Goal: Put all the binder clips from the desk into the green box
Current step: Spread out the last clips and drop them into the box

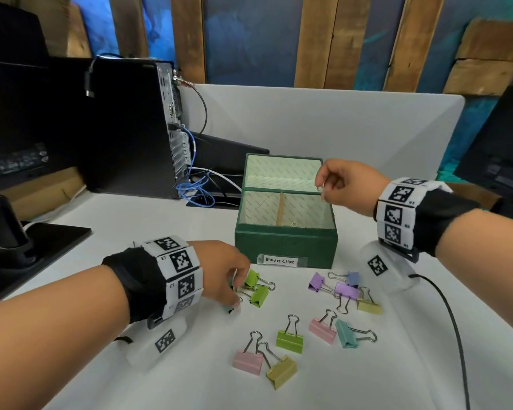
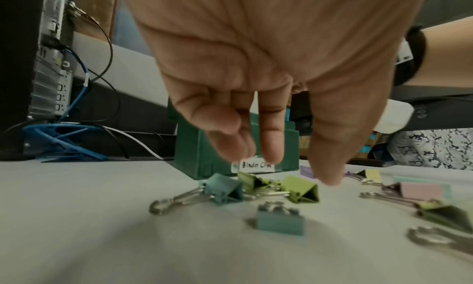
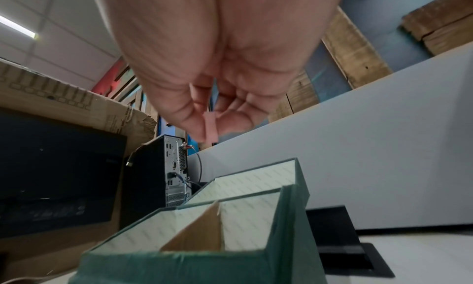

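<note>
The green box (image 1: 285,244) labelled "Binder Clips" stands open at mid-desk, with a cardboard divider (image 1: 280,208) inside. My right hand (image 1: 320,187) hovers over its right rim and pinches a pink binder clip (image 3: 211,126); only the clip's wire loop shows in the head view. My left hand (image 1: 239,291) reaches down with relaxed fingers just above a teal clip (image 2: 227,191), a smaller teal clip (image 2: 280,221) and two green clips (image 1: 256,288), holding nothing. Several pastel clips lie in front of the box, among them a purple one (image 1: 316,281), a pink one (image 1: 323,329) and a yellow one (image 1: 282,371).
A black computer tower (image 1: 131,128) with blue cables (image 1: 196,190) stands to the back left, and a monitor base (image 1: 42,241) sits at the left. A grey partition (image 1: 338,119) closes the back. A black cable (image 1: 453,321) trails over the desk on the right.
</note>
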Demonstrator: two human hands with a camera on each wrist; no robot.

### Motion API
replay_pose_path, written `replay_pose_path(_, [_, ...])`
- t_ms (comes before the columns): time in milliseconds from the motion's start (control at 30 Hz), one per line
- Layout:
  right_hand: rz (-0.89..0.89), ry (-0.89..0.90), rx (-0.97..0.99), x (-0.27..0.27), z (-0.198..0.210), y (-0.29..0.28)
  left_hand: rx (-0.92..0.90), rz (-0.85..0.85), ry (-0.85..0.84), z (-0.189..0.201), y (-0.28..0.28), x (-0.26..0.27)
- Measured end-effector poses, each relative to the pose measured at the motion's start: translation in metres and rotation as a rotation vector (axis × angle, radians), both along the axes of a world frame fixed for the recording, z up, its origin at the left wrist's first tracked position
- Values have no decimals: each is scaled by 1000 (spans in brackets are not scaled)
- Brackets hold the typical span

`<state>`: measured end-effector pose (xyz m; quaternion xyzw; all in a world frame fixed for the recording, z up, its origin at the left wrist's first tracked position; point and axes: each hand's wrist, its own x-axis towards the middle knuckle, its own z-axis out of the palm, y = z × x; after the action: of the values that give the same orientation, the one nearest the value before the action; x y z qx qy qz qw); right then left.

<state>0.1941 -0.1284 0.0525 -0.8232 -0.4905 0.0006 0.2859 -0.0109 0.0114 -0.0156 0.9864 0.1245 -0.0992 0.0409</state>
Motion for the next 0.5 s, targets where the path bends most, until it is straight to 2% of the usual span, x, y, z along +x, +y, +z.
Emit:
replay_pose_path(100, [-43,-78,23,4,3,8,22,44,116,-5,-10,2])
replay_pose_path(167, [-65,-92,20,4,-2,13,14,36,135,-9,-13,4])
replay_pose_path(300, [-85,-36,-95,6,-18,12,-10,4,93,-12,-13,5])
replay_pose_path(400, [-50,24,-109,7,-26,-1,-47,0,57,-6,-11,4])
replay_pose_path(500, [-71,-18,-102,10,-35,-19,-105,4,-75,10,-5,8])
